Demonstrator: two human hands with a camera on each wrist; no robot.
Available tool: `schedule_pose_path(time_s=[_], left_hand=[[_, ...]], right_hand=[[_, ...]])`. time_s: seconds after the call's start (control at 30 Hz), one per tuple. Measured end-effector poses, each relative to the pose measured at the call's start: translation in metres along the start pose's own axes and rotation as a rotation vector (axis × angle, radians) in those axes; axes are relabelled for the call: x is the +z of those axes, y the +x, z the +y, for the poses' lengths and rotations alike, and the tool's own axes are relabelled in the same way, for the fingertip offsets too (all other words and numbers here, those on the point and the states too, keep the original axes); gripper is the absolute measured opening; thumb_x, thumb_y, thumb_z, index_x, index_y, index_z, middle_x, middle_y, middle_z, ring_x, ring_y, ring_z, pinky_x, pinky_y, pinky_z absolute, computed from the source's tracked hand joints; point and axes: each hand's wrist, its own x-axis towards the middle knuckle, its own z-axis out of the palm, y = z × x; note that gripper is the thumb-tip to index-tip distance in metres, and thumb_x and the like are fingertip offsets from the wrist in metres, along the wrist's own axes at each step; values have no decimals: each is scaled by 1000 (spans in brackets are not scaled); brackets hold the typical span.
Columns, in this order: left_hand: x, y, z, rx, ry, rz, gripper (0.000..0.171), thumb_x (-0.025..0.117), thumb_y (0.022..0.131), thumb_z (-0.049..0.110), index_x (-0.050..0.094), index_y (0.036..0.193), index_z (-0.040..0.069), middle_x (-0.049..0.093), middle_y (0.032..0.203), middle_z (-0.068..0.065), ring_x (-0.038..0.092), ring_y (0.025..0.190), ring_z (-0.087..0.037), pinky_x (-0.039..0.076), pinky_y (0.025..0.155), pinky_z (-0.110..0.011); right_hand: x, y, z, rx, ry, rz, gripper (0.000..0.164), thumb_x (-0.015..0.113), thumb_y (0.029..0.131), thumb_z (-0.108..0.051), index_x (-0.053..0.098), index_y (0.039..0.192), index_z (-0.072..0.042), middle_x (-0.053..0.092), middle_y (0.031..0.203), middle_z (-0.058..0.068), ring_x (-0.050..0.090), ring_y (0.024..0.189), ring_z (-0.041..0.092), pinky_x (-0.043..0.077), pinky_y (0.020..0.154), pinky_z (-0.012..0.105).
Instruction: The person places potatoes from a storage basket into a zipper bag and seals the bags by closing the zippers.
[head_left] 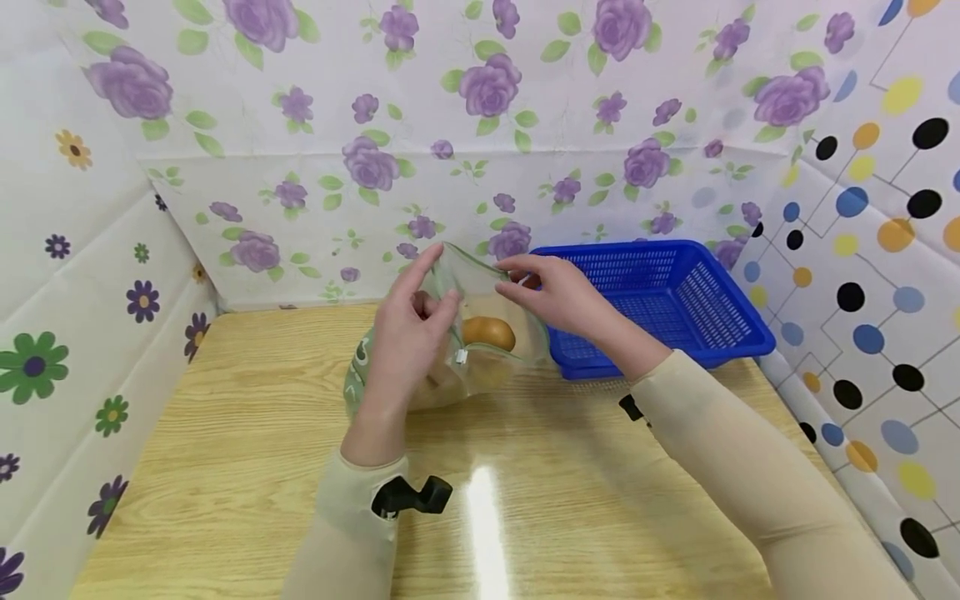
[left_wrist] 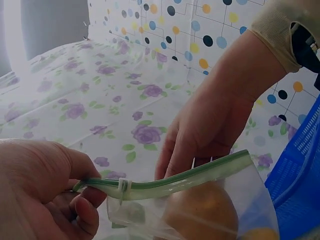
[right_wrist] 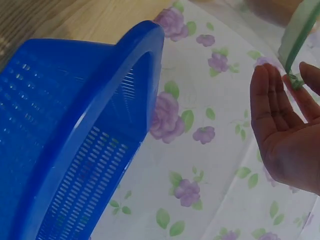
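A clear zip bag (head_left: 487, 377) with a green-edged mouth and a small white slider stands on the table, its mouth spread apart. Inside lies a smooth, rounded orange-brown item (head_left: 489, 332), whose kind I cannot tell; it also shows through the plastic in the left wrist view (left_wrist: 202, 212). My left hand (head_left: 408, 333) pinches the bag's left side, with the green strip (left_wrist: 200, 175) between thumb and fingers near the slider. On the opposite side of the mouth, the thumb and forefinger of my right hand (head_left: 555, 292) pinch the far edge. Green print (head_left: 356, 379) covers the bag's left part.
A blue plastic basket (head_left: 735, 350) with slotted walls stands just right of the bag, close beneath my right wrist. The wood-grain table (head_left: 247, 433) extends left and front. Floral sheets (head_left: 300, 150) rise behind, and a dotted sheet (head_left: 862, 250) closes off the right.
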Motion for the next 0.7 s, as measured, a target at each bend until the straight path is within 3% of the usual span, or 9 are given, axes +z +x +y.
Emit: schedule_pose_path(time_s=[0.2,0.37,0.43,0.5,0.6,0.7], left_hand=[[-6,4,5,-11,37,-1,60,69,107,9,56,164,20,46,69,-3,41,58,-15,36,50,-24],[-10,5,7,-11,67,-1,58,69,107,9,58,163,24,47,73,-6,40,57,-16,36,49,-25],[-12,5,8,6,85,6,58,69,107,6,59,162,24,64,93,-5,41,59,-16,37,51,-24],[-13,4,8,29,96,9,59,68,106,3,60,161,21,70,126,-3,43,61,-17,38,53,-23],[-15,3,10,68,104,4,59,66,106,0,60,161,18,51,166,1,45,64,-19,40,56,-22],[-16,-1,10,94,120,-11,58,67,106,0,60,161,17,47,169,0,48,66,-20,43,59,-22]], right_hand=[[0,7,-5,1,39,19,26,65,114,-36,80,126,-18,78,101,4,72,86,20,59,76,43],[-1,9,-8,9,53,57,23,63,115,-35,80,113,-19,76,91,3,69,79,20,55,71,42],[-2,10,-10,9,72,74,22,63,115,-33,79,110,-18,75,90,4,67,77,22,53,69,41],[-3,11,-12,13,95,90,22,63,115,-32,79,109,-17,74,89,4,65,74,25,51,66,40],[-4,12,-15,27,131,107,21,62,115,-30,78,114,-17,74,89,6,61,69,27,48,61,38],[-5,13,-17,53,176,123,23,62,116,-29,78,127,-18,75,91,6,58,66,28,49,60,37]])
